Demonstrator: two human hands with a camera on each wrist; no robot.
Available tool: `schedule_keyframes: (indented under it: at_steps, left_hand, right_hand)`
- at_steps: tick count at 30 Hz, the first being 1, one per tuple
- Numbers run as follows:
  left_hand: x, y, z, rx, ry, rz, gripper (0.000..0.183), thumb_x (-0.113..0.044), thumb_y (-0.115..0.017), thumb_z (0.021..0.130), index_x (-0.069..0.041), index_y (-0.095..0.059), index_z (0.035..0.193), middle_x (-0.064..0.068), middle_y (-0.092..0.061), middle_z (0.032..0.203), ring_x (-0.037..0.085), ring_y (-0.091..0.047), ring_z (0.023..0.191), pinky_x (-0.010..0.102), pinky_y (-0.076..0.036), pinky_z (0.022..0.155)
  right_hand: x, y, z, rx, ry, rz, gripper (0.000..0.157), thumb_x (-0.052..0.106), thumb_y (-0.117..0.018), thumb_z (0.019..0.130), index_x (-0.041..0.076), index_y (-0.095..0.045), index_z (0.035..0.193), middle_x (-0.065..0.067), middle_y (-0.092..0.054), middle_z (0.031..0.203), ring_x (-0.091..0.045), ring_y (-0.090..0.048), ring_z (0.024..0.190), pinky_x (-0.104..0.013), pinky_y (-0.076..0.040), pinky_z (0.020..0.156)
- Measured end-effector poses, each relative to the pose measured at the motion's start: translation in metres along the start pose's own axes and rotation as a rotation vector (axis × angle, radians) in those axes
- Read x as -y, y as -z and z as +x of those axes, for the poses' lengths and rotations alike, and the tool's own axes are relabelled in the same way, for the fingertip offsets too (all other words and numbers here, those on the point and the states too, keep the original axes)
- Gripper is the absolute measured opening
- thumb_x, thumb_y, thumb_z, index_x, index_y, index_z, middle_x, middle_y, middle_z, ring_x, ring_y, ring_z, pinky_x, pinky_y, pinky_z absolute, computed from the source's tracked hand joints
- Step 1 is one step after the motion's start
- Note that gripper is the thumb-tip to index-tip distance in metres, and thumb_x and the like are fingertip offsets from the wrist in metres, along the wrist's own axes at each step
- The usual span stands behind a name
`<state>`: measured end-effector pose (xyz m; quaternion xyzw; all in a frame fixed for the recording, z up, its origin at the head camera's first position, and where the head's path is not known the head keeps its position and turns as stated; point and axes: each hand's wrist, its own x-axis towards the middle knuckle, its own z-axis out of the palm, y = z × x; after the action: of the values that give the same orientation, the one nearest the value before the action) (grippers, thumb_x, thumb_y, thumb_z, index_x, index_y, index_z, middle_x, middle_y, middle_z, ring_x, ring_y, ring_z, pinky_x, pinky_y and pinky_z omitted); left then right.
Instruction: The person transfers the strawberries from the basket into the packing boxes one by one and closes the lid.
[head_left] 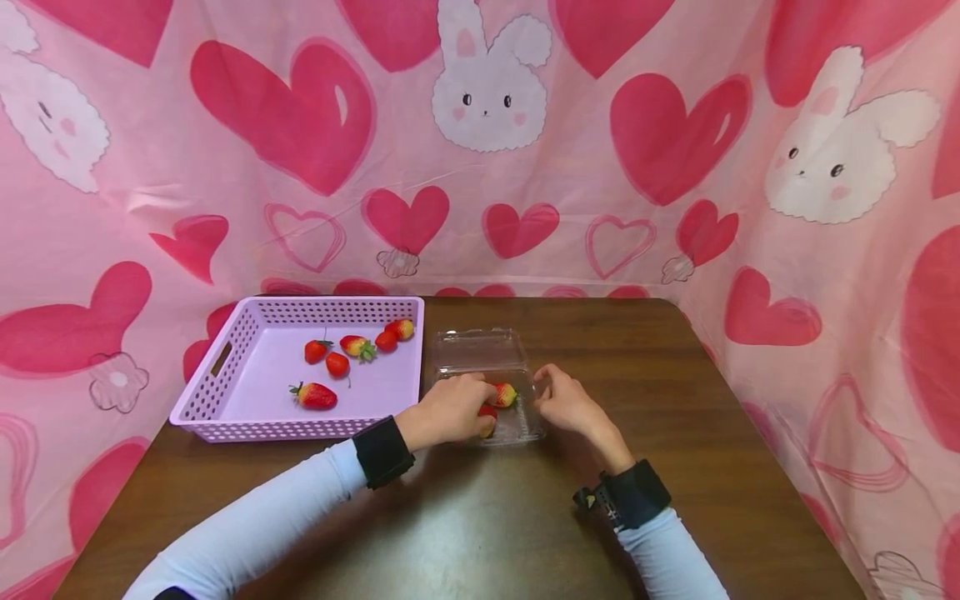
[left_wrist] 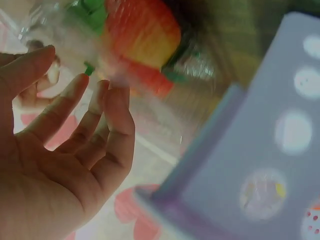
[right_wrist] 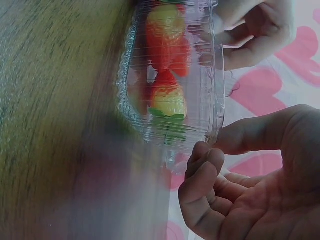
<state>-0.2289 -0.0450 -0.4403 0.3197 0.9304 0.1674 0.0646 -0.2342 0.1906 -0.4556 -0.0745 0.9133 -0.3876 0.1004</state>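
A hinged clear plastic container (head_left: 517, 429) stands on the table with its lid (head_left: 480, 350) raised at the back. Inside lie strawberries, one with its yellowish end and leaves to the right (head_left: 504, 395) and another (head_left: 487, 423) partly behind my left hand (head_left: 452, 408). That hand reaches over the container's left side, its fingers loosely bent and a gap showing between thumb and fingers in the left wrist view. A small green stem tip (left_wrist: 89, 68) is by one fingertip. At the container's right side, my right hand (right_wrist: 250, 185) pinches the rim between thumb and fingers.
Left of the container stands a lilac perforated basket (head_left: 247, 367), holding several strawberries (head_left: 313, 396). Its right wall is close beside my left hand. The brown wooden table (head_left: 637, 358) meets a pink cloth backdrop with hearts and rabbits (head_left: 592, 183).
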Motion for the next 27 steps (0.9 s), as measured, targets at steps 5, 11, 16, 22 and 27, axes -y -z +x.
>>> schedule_keyframes:
  at_steps: [5,11,16,22,27]
  left_hand:
    - [0.002,0.013,0.001,-0.058,-0.001,0.014,0.034,-0.03,-0.083,0.092,-0.01,-0.078,0.119,0.007,-0.071,0.106,0.022,-0.069,0.091,0.043,-0.06,0.077]
    - [0.006,0.031,-0.001,-0.097,0.023,-0.012,0.033,-0.021,-0.08,0.094,-0.007,-0.077,0.124,0.009,-0.071,0.109,0.027,-0.07,0.098,0.043,-0.061,0.078]
    - [0.015,0.043,-0.002,-0.162,0.031,0.022,0.029,-0.016,-0.079,0.093,-0.007,-0.077,0.12,0.011,-0.071,0.108,0.029,-0.07,0.096,0.045,-0.06,0.078]
    - [0.027,0.053,-0.003,-0.205,0.026,0.031,0.029,-0.013,-0.079,0.092,-0.003,-0.077,0.118,0.015,-0.074,0.11,0.033,-0.07,0.103,0.047,-0.059,0.089]
    - [0.037,0.057,-0.004,-0.21,0.049,0.033,0.029,-0.014,-0.078,0.092,-0.004,-0.077,0.119,0.015,-0.073,0.109,0.031,-0.071,0.098,0.044,-0.061,0.082]
  right_hand:
    - [0.0,0.0,0.001,0.003,-0.006,0.007,0.038,-0.001,-0.068,0.092,-0.001,-0.056,0.129,-0.007,-0.056,0.075,-0.019,-0.051,0.062,-0.032,-0.043,0.057]
    - [0.001,-0.001,0.001,0.0,-0.002,0.008,0.038,-0.001,-0.068,0.092,-0.002,-0.056,0.129,-0.007,-0.056,0.075,-0.019,-0.051,0.062,-0.031,-0.042,0.057]
    - [0.001,-0.001,0.001,0.004,-0.006,0.007,0.039,-0.001,-0.069,0.092,-0.001,-0.056,0.129,-0.008,-0.057,0.076,-0.021,-0.053,0.063,-0.032,-0.044,0.058]
    - [0.001,-0.001,0.002,0.004,-0.011,0.011,0.038,-0.002,-0.07,0.092,-0.001,-0.056,0.127,-0.009,-0.058,0.078,-0.022,-0.054,0.065,-0.033,-0.047,0.059]
    - [0.0,-0.002,0.002,0.003,-0.009,0.011,0.039,-0.002,-0.071,0.091,-0.002,-0.056,0.127,-0.009,-0.058,0.077,-0.021,-0.054,0.064,-0.033,-0.046,0.059]
